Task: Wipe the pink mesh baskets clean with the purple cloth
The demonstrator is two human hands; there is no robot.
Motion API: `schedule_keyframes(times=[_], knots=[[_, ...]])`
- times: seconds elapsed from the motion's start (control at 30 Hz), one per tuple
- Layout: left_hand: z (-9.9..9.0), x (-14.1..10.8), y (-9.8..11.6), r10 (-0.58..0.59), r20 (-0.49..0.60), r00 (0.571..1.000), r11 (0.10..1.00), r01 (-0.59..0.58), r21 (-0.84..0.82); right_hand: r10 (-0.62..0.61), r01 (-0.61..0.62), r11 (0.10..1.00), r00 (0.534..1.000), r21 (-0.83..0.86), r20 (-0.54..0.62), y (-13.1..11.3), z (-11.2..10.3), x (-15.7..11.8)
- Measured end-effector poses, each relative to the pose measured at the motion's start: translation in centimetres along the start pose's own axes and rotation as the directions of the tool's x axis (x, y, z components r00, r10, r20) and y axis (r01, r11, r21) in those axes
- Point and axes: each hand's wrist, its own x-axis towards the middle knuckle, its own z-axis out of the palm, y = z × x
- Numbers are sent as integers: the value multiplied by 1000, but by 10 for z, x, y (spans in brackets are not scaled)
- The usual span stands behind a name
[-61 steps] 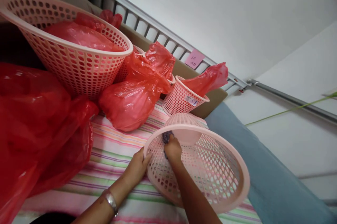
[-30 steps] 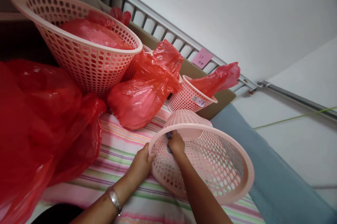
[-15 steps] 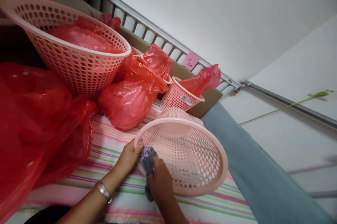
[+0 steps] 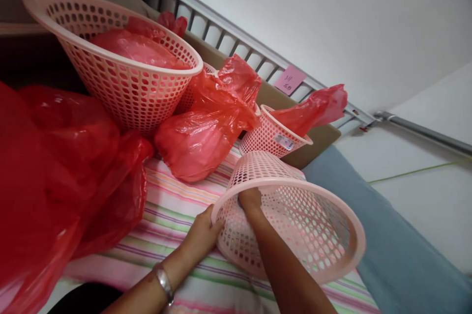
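A pink perforated basket (image 4: 267, 169) lies tilted on its side on the striped cloth (image 4: 173, 211), its wide mouth facing me. My left hand (image 4: 206, 230) grips the left part of its rim, thumb inside and fingers outside. Reaching deep into the basket, my right hand (image 4: 250, 199) is against the inner wall on the left. Its fingers are closed round a dark cloth, of which only a small bit (image 4: 240, 202) shows; the rest is hidden by the hand.
A large pink basket (image 4: 121, 71) holding a red bag stands at upper left. Red plastic bags (image 4: 70, 157) fill the left side, with another bag (image 4: 201, 142) mid-left. A smaller basket (image 4: 261, 134) sits behind, near a metal railing (image 4: 236, 34) with a pink note (image 4: 290, 79).
My right hand has moved from the basket's rim deep inside it, taking the cloth along. My left hand still holds the rim. The view has shifted, so things appear farther right.
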Motion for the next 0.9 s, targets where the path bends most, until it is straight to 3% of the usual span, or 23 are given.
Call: schedule_keyframes(times=[0.1,0.2,0.33,0.47,0.53,0.63,0.77,0.9], knots=[[-6,5,4,-12,-50,999,999,15,51,-42,42,999,999,-18,2,0,-4,-4],[-8,8,2,-5,-87,996,1000,5,-5,-64,63,998,998,-27,-13,-8,-10,-26],[-8,8,-6,-28,-89,996,994,18,-108,-150,152,988,987,29,-59,-23,-15,-95],[-9,8,-14,-90,-126,988,985,70,-156,-309,324,937,943,128,-123,-28,-14,-176],[-9,9,-15,-115,-152,982,981,89,-172,-374,394,904,917,169,-138,-25,-13,-195],[-8,10,-15,-114,-93,989,967,90,-237,-383,402,893,915,204,-125,-19,-16,-182],[-3,9,-13,-75,-11,997,955,69,-290,-189,197,976,978,95,-86,-13,-16,-109],[-2,8,-12,-53,-4,999,970,51,-237,-71,63,996,991,-67,-117,-12,-8,-37]])
